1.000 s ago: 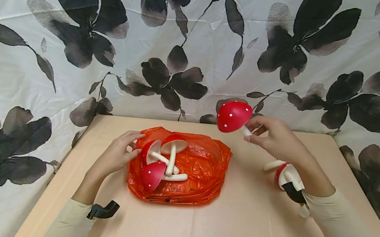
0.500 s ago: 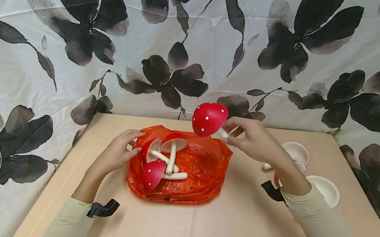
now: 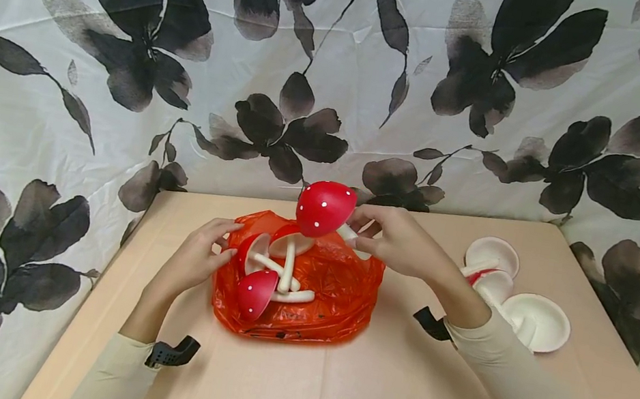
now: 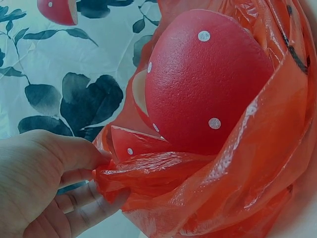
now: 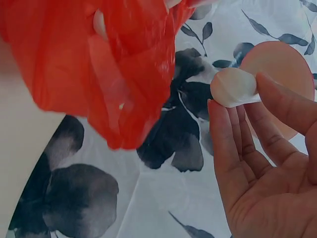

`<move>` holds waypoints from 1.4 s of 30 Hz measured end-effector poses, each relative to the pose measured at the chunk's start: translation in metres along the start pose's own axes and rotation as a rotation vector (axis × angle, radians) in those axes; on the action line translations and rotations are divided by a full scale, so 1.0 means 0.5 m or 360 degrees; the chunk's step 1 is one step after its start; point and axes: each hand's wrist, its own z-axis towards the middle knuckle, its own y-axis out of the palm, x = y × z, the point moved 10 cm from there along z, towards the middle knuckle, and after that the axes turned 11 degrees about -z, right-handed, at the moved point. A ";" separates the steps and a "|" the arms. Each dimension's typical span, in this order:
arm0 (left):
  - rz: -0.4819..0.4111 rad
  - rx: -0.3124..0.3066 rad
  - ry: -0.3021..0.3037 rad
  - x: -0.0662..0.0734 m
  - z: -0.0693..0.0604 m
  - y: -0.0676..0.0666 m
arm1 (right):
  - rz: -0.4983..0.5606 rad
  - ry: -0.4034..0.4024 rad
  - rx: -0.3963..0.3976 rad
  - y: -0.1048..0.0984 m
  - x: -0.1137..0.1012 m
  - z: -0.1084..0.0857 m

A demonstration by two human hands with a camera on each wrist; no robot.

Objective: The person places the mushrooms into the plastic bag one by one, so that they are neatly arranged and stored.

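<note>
My right hand pinches the stem of a toy mushroom with a red, white-dotted cap. It is held above the back of a red plastic bag, cap to the left. In the right wrist view, thumb and fingertips close on the white stem end. My left hand grips the bag's left rim, the film bunched between thumb and fingers in the left wrist view. Several similar mushrooms lie in the open bag, one cap at the front; a large cap fills the left wrist view.
More mushrooms lie at the table's right, pale cap undersides up, one at the back and one nearer. My right forearm partly covers them. A floral cloth hangs behind the wooden table.
My right hand has carried the mushroom leftward and slightly down, from right of the bag to over its back edge. The mushrooms at the right have come into view. My left hand stays put.
</note>
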 end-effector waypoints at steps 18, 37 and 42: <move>-0.0006 0.0035 -0.0024 0.004 0.009 0.005 | -0.0023 -0.0089 -0.0111 0.100 -0.015 0.051; -0.0005 0.0060 -0.0020 0.001 0.013 0.008 | -0.0081 0.0029 -0.0111 0.199 0.006 0.082; 0.0009 0.0059 -0.0008 0.003 0.013 0.007 | -0.0109 0.0026 -0.0126 0.219 0.014 0.090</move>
